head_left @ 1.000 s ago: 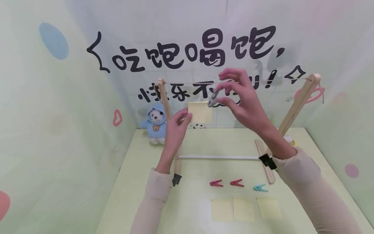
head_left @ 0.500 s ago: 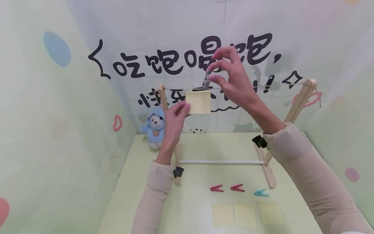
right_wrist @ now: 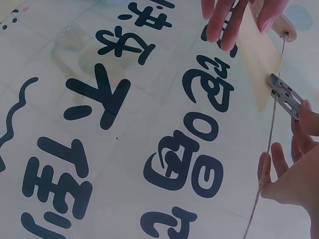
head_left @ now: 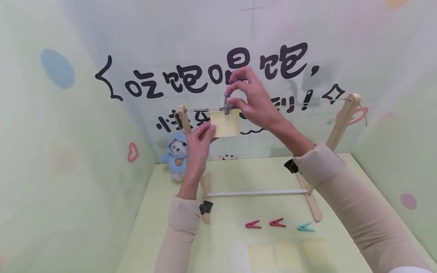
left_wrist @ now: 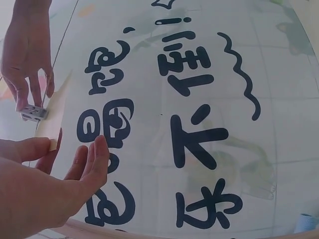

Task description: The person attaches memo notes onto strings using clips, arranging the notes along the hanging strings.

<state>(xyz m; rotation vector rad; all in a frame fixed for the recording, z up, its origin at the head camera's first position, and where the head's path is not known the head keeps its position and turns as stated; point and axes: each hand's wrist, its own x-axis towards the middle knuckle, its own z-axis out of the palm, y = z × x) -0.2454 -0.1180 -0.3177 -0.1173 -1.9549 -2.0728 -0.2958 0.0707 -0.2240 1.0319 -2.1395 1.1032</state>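
My left hand (head_left: pixel 199 146) pinches the left edge of a pale yellow paper square (head_left: pixel 225 126), which stands upright at the string (head_left: pixel 300 103). My right hand (head_left: pixel 257 100) pinches a grey clothespin (head_left: pixel 227 104) by its upper end, its lower end over the top edge of the paper. In the right wrist view the clothespin (right_wrist: pixel 285 94) reaches across the string (right_wrist: pixel 271 124) to the paper (right_wrist: pixel 259 62). The left wrist view shows the thumb of my left hand (left_wrist: pixel 50 184) on the paper (left_wrist: pixel 51 117).
Wooden posts (head_left: pixel 341 121) hold the string, joined low down by a white rod (head_left: pixel 256 193). On the table (head_left: pixel 225 242) lie two red clothespins (head_left: pixel 253 224), a teal one (head_left: pixel 305 227) and several yellow squares (head_left: pixel 287 255). A plush toy (head_left: pixel 177 155) stands at the back left.
Both hands have raised the paper and clothespin to the string. The clothespin has come down from above onto the paper's top edge; the head view has shifted slightly.
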